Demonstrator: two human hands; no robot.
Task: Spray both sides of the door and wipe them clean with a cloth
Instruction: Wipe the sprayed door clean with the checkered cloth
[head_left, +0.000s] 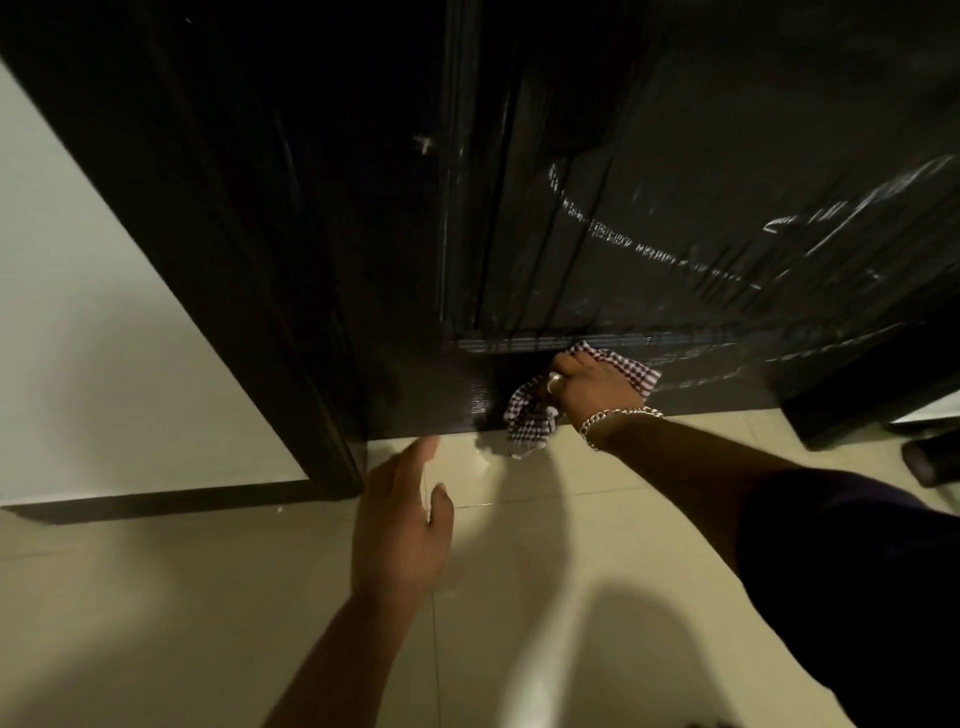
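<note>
A dark, glossy door (649, 208) fills the upper part of the head view, with wet streaks and smears across its panel. My right hand (592, 387) presses a red-and-white checked cloth (530, 415) against the door's bottom rail, just above the floor. A ring and a chain bracelet show on that hand and wrist. My left hand (402, 525) hovers over the floor tiles in front of the door, fingers apart, holding nothing. No spray bottle is in view.
The dark door frame (249, 312) runs down the left beside a pale wall (78, 338) with a dark skirting. Beige floor tiles (519, 571) lie below. A white smear (480, 457) marks the floor by the cloth. A dark object (930, 457) sits at the right edge.
</note>
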